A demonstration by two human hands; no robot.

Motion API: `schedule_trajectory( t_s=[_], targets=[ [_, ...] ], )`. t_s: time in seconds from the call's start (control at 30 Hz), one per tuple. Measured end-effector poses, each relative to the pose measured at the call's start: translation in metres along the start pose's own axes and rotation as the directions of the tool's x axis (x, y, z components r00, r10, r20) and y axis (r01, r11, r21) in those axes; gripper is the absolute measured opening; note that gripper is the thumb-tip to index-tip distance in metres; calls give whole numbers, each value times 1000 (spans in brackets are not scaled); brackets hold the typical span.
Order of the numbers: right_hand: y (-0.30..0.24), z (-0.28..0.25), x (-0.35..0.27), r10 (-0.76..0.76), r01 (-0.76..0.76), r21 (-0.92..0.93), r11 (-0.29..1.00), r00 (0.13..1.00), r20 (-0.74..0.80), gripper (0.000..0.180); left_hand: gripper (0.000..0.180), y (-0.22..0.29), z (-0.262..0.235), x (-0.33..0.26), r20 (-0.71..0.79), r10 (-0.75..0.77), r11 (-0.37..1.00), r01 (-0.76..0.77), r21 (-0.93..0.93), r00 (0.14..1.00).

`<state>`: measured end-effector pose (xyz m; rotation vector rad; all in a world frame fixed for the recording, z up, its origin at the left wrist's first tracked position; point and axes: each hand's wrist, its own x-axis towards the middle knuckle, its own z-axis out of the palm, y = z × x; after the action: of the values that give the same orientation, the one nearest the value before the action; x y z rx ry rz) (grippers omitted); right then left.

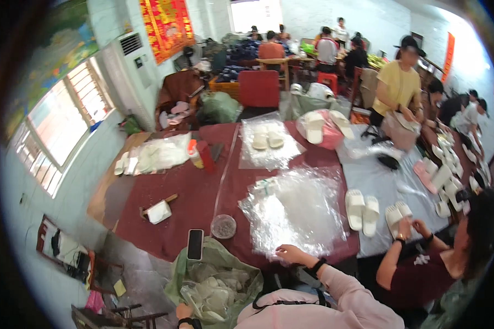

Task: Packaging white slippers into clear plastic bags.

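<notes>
My right hand lies at the near edge of a spread pile of clear plastic bags, fingers stretched to the left and touching the plastic. Low in the picture, my left hand is beside the rim of an open green sack; its fingers are too small and partly hidden to read. Inside the sack are pale slippers in clear bags. A phone sits at the table edge above the sack. Beside it stands a round clear tub of small bits.
On the dark red table are a hammer, a bottle, bagged slippers and a plastic stack. At right, a co-worker handles white slippers on a pale-covered table. Another person stands beyond.
</notes>
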<state>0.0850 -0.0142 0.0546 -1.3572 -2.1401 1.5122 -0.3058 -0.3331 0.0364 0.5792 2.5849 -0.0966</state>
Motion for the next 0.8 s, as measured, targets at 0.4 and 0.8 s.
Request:
schedule_trajectory(
  t_s=[0.4,0.8],
  targets=[
    [97,-108,-6,-12,-16,-99,995,962,-273,28,20,20,-6,-6,-155,-271,959,279,37,950],
    [135,-135,4,54,-78,-324,943,995,-81,37,30,185,-68,-60,-718,168,983,-167,73,676]
  ],
)
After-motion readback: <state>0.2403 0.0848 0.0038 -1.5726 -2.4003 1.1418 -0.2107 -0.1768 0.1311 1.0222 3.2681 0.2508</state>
